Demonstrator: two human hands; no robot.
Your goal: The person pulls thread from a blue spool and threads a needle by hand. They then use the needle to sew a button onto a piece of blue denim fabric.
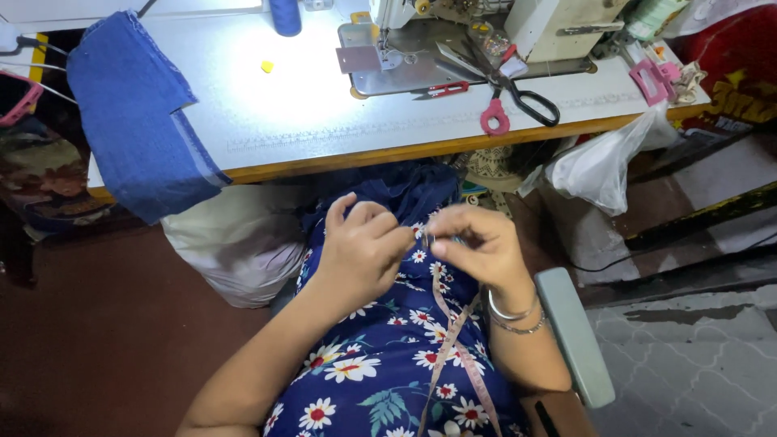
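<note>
Fingers: the left hand [362, 251] and right hand [477, 247] meet over the lap, fingertips pinched together on a small metal piece [426, 238]; what it is cannot be told.
Left hand: fingers curled shut, thumb and forefinger pressing toward the piece.
Right hand: fingers closed on the piece from the right; bangles [511, 314] circle the wrist.
Piece: held between both hands, above the lap, near the bench edge.
Tape: a pink measuring tape [455, 340] hangs down the flowered dress [364, 380] just below the hands.
Dark cloth: navy fabric [409, 190] bunched on the lap, just beyond the hands.
Bags: a pale sack [235, 243] under the bench to the left, full, contents hidden; a white plastic bag [603, 166] hanging at the right, contents unclear.
Bench: white top [291, 105] with a wooden edge, far side of the hands.
On it: scissors [510, 101] with one pink and one black handle, a sewing machine [486, 32], blue denim [133, 113] draped over the left end.
</note>
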